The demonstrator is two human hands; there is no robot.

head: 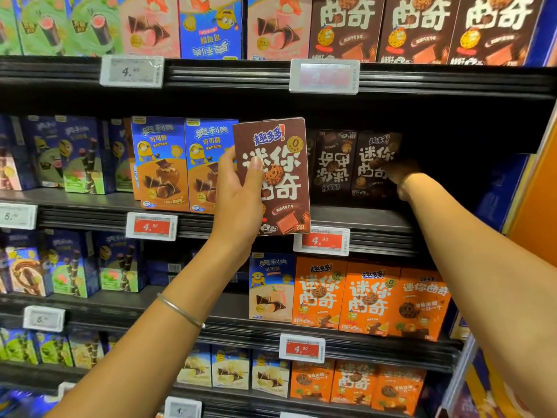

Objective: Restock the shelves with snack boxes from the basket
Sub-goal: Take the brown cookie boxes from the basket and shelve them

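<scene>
Supermarket snack aisle: tiered black shelves packed with rows of snack boxes, electronic price tags clipped to shelf edges above, below and beside the left hand.

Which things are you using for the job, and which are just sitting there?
Part of the job: brown cookie box in the left hand; right hand by the shelved brown boxes.
Just there: blue boxes, orange boxes, price tags.

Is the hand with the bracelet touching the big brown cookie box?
Touching. The head view shows the left hand gripping the brown cookie box: its thumb lies across the box's front and the palm wraps the left edge.
</scene>
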